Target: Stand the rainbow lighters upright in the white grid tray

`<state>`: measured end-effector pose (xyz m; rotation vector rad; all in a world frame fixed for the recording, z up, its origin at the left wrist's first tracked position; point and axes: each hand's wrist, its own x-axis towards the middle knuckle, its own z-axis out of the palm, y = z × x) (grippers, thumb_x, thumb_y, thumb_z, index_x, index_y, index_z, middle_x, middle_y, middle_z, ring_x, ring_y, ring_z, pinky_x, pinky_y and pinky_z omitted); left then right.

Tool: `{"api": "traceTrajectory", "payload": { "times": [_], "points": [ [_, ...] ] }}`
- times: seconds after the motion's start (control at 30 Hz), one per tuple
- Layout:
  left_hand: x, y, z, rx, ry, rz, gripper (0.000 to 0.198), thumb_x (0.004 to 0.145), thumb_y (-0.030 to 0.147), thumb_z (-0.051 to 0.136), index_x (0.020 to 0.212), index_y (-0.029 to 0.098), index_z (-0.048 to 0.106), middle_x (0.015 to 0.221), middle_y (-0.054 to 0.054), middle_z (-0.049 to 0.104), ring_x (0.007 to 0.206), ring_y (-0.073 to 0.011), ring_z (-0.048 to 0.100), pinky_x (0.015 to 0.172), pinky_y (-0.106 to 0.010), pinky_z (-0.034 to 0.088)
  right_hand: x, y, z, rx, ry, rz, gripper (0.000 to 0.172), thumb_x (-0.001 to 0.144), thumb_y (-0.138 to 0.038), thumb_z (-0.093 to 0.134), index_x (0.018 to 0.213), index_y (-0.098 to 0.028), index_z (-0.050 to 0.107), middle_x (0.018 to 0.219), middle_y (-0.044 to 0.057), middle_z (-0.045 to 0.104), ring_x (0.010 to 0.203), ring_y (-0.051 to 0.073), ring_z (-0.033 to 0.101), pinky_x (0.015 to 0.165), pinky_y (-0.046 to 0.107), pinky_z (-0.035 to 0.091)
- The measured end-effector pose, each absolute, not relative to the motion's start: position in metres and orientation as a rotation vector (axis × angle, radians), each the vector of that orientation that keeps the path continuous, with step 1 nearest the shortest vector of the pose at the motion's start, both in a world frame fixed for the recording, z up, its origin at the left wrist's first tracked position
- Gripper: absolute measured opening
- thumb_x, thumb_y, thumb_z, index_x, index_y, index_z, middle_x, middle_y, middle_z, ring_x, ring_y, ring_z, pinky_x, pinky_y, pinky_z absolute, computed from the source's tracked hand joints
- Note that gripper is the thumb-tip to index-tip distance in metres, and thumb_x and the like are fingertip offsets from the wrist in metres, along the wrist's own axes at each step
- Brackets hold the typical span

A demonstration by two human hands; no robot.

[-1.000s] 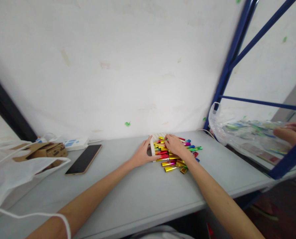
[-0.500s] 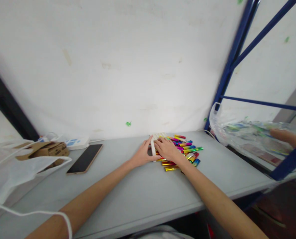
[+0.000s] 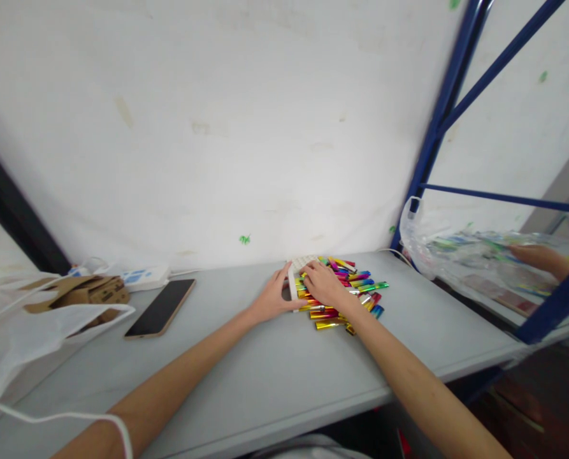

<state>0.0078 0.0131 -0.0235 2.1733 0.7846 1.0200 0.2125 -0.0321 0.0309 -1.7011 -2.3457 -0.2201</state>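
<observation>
A white basket with a lattice wall at the back rests on the grey table, close to the wall. Shiny metallic tubes in gold, red, green, blue and pink lie in it and spill out to its right. Thumb and fingers of my left hand are spread along the basket's left side and grip it. Over the tubes, my right hand is palm down with its fingers curled onto them. Its fingertips are partly hidden among the tubes.
A phone lies to the left, near a white box. Beside them are a white plastic bag with brown cardboard and a white cable. Past the blue frame, another person's hand is over clear plastic packaging.
My right hand's fingers have shifted slightly right and curled, showing more yellow and red tubes by the basket's left side. My left hand keeps its place. The other person's hand has moved left.
</observation>
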Motion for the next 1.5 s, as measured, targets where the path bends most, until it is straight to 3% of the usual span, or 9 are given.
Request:
{"api": "traceTrajectory", "payload": {
  "times": [0.27, 0.5, 0.8, 0.97, 1.17, 1.37, 1.5],
  "points": [
    [0.007, 0.015, -0.025, 2.155, 0.751, 1.025, 0.127, 0.068, 0.057, 0.098, 0.170, 0.027, 0.030, 0.166, -0.019, 0.042, 0.153, -0.0398, 0.045, 0.125, -0.055, 0.043, 0.198, -0.034, 0.022, -1.648, -2.478, -0.259, 0.035, 0.112, -0.035, 0.043, 0.128, -0.017, 0.069, 0.135, 0.017, 0.067, 0.128, 0.029, 0.060, 0.112, 0.043, 0.044],
    [0.005, 0.010, -0.016, 2.157, 0.755, 1.057, 0.108, 0.065, 0.057, 0.100, 0.157, 0.026, 0.053, 0.155, -0.017, 0.054, 0.146, -0.0396, 0.053, 0.124, -0.056, 0.045, 0.217, -0.030, 0.028, -1.740, -2.395, -0.219, 0.036, 0.114, -0.031, 0.038, 0.131, -0.014, 0.065, 0.133, 0.017, 0.069, 0.126, 0.029, 0.062, 0.110, 0.043, 0.045],
    [0.004, 0.015, -0.019, 2.133, 0.740, 1.108, 0.105, 0.063, 0.057, 0.101, 0.152, 0.026, 0.056, 0.155, -0.017, 0.055, 0.146, -0.0388, 0.054, 0.123, -0.056, 0.046, 0.194, -0.040, 0.024, -1.599, -2.499, -0.264, 0.034, 0.112, -0.029, 0.042, 0.136, -0.014, 0.061, 0.137, 0.019, 0.067, 0.126, 0.031, 0.062, 0.109, 0.045, 0.046],
    [0.002, 0.013, -0.018, 2.060, 0.764, 1.100, 0.102, 0.062, 0.054, 0.102, 0.149, 0.027, 0.056, 0.154, -0.017, 0.055, 0.144, -0.0380, 0.055, 0.115, -0.055, 0.054, 0.199, -0.039, 0.021, -1.676, -2.474, -0.277, 0.035, 0.114, -0.028, 0.036, 0.130, -0.014, 0.064, 0.132, 0.019, 0.069, 0.127, 0.030, 0.062, 0.114, 0.046, 0.042],
    [-0.003, 0.008, -0.015, 2.050, 0.748, 1.084, 0.099, 0.068, 0.052, 0.100, 0.152, 0.029, 0.053, 0.158, -0.016, 0.051, 0.147, -0.0380, 0.052, 0.119, -0.057, 0.050, 0.206, -0.036, 0.026, -1.700, -2.389, -0.233, 0.037, 0.113, -0.023, 0.033, 0.131, -0.013, 0.064, 0.132, 0.017, 0.070, 0.126, 0.028, 0.063, 0.114, 0.042, 0.041],
    [-0.004, 0.011, -0.016, 2.047, 0.764, 1.059, 0.104, 0.065, 0.054, 0.100, 0.154, 0.026, 0.052, 0.160, -0.018, 0.046, 0.149, -0.0393, 0.049, 0.119, -0.055, 0.051, 0.183, -0.046, 0.012, -1.546, -2.483, -0.267, 0.035, 0.109, -0.029, 0.047, 0.136, -0.014, 0.064, 0.143, 0.019, 0.064, 0.135, 0.032, 0.053, 0.116, 0.045, 0.038],
    [-0.009, 0.011, -0.009, 2.070, 0.778, 1.010, 0.106, 0.062, 0.051, 0.102, 0.153, 0.025, 0.053, 0.158, -0.018, 0.048, 0.148, -0.0397, 0.050, 0.119, -0.056, 0.051, 0.184, -0.046, 0.010, -1.607, -2.466, -0.312, 0.037, 0.112, -0.030, 0.039, 0.132, -0.014, 0.066, 0.140, 0.019, 0.065, 0.131, 0.033, 0.055, 0.112, 0.047, 0.042]
  ]
}}
